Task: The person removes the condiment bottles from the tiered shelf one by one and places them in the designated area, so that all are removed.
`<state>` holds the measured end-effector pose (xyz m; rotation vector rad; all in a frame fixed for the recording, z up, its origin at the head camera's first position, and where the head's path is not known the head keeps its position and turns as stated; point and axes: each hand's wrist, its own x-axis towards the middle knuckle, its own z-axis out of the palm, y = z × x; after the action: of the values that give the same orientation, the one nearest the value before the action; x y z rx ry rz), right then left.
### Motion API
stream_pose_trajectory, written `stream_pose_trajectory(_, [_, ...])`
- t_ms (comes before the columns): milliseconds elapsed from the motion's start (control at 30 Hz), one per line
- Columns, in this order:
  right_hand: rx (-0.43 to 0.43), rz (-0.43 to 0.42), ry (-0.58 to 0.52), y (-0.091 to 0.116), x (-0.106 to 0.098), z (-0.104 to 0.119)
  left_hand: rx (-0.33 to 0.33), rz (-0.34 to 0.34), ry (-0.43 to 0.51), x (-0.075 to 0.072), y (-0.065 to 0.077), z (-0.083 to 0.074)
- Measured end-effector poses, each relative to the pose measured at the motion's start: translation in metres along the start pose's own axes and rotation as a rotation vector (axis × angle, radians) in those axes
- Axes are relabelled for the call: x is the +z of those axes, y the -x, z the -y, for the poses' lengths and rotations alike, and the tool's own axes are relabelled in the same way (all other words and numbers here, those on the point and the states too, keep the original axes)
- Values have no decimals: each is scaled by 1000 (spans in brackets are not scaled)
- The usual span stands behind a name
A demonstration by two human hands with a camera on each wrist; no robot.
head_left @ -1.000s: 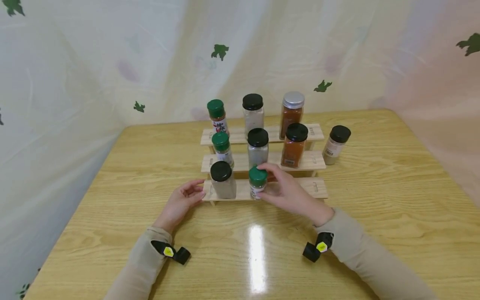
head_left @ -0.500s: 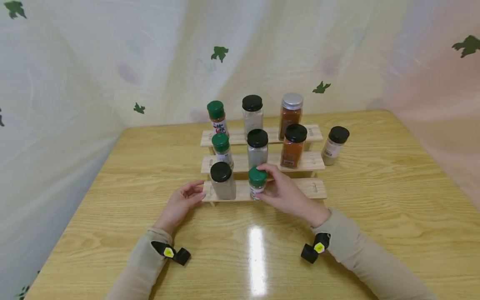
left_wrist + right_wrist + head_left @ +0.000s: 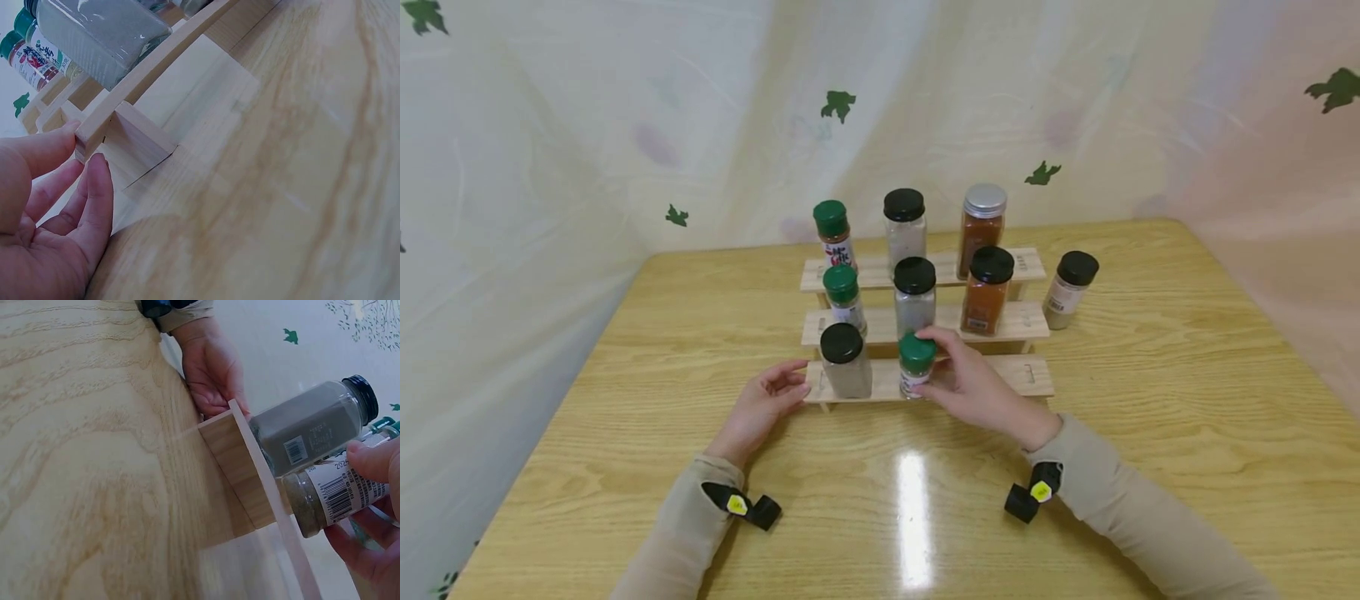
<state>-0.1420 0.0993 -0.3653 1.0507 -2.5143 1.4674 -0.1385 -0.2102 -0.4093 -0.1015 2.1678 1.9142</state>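
A green-capped spice jar [image 3: 917,367] stands upright on the lowest step of a three-tier wooden spice rack [image 3: 1018,379]. My right hand [image 3: 981,387] grips this jar, its thumb low on the label in the head view. In the right wrist view, the jar's barcode label [image 3: 337,495] shows between the thumb and fingers. At the lowest step's left end, my left hand [image 3: 763,408] pinches the board. The left wrist view has the thumb [image 3: 53,147] on the board's edge and fingertips just under it. Left of the held jar stands a black-capped square jar [image 3: 847,367].
Higher steps carry several jars, among them an orange one with a black lid [image 3: 988,292], a silver-lidded one [image 3: 982,233] and a green-capped one [image 3: 832,233]. Right of the rack, a black-capped jar [image 3: 1070,292] stands on the wooden table [image 3: 1150,375]. A patterned curtain [image 3: 737,125] hangs behind.
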Motion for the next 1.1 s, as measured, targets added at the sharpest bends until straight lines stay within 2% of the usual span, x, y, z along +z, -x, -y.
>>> stream_pose_trajectory(200, [-25,-71,-14,1,-12,3,-1,1,-1,-1,0,1])
stream_pose_trajectory(500, [-69,-135,58,6,-33,6,1,-2,-8,0,0,1])
stream_pose_trajectory(800, [-180,-175,103,18,-41,-1,2,-3,-6,0,1,1])
stream_pose_trajectory(1100, [-151,-228,103,38,-54,-8,-7,-1,-4,0,0,1])
